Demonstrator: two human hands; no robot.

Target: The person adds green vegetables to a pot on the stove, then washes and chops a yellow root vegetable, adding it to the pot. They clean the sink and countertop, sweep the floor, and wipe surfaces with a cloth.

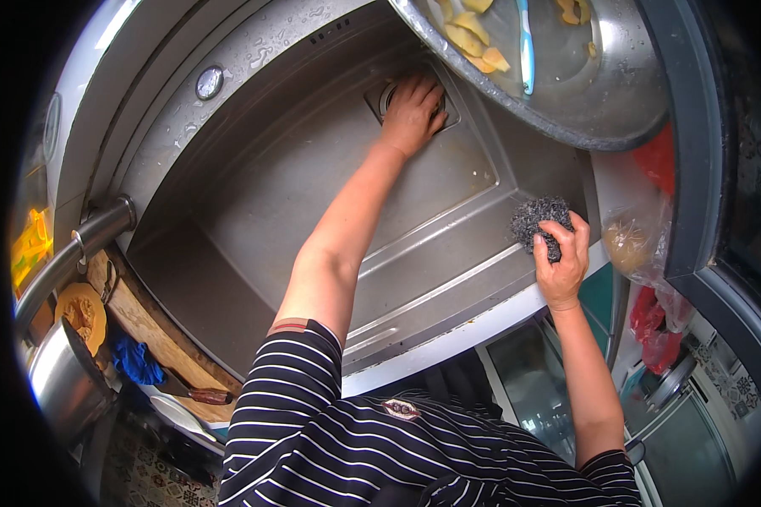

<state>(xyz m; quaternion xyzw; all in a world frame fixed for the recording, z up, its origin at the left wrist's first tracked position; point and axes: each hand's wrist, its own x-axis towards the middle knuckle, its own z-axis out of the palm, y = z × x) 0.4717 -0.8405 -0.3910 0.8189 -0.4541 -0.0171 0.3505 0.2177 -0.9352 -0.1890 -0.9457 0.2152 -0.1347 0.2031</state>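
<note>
My left hand (412, 117) reaches down into the stainless steel sink (279, 190), its fingers over the drain (387, 98); the fingertips are partly hidden, so whether they hold anything does not show. Near the sink's right front corner, my right hand (563, 253) grips a dark steel wool scourer (542, 222) between thumb and fingers. At the upper right a large metal basin (571, 108) overhangs the sink. Inside it lie yellow-orange peels (468, 35) and a blue and white handled tool (526, 47), whose upper end is out of the picture.
Left of the sink are a metal pipe (101, 222), a wooden cutting board (146, 317), a cut pumpkin (82, 317), a blue cloth (136, 361), a knife with a wooden handle (209, 396) and a metal pot (70, 380). Plastic bags (640, 247) lie at the right.
</note>
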